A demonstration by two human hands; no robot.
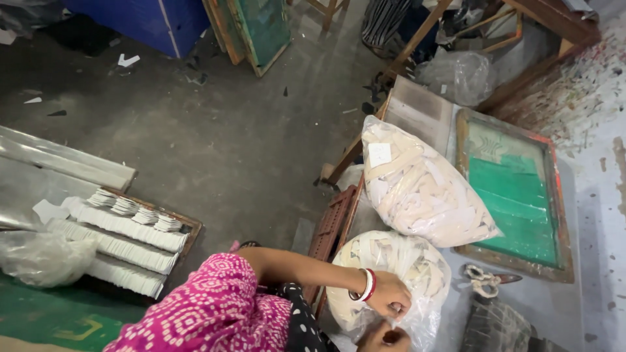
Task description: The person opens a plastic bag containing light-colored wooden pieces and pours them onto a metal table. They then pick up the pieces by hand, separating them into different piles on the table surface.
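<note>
My left hand (pixel 389 294), with red and white bangles at the wrist and a pink patterned sleeve, reaches across to a clear plastic bag (pixel 404 261) stuffed with off-white cut strips. Its fingers pinch the bag's plastic near the front edge. My right hand (pixel 385 337), half cut off by the bottom of the frame, grips the same plastic just below. The bag rests on a grey table (pixel 561 306).
A second, fuller bag of strips (pixel 424 189) lies behind, beside a green screen-printing frame (pixel 515 195). A knotted cord (pixel 482 279) lies to the right. On the floor at left, a tray holds rows of white stacked pieces (pixel 124 241) and another plastic bag (pixel 39 257).
</note>
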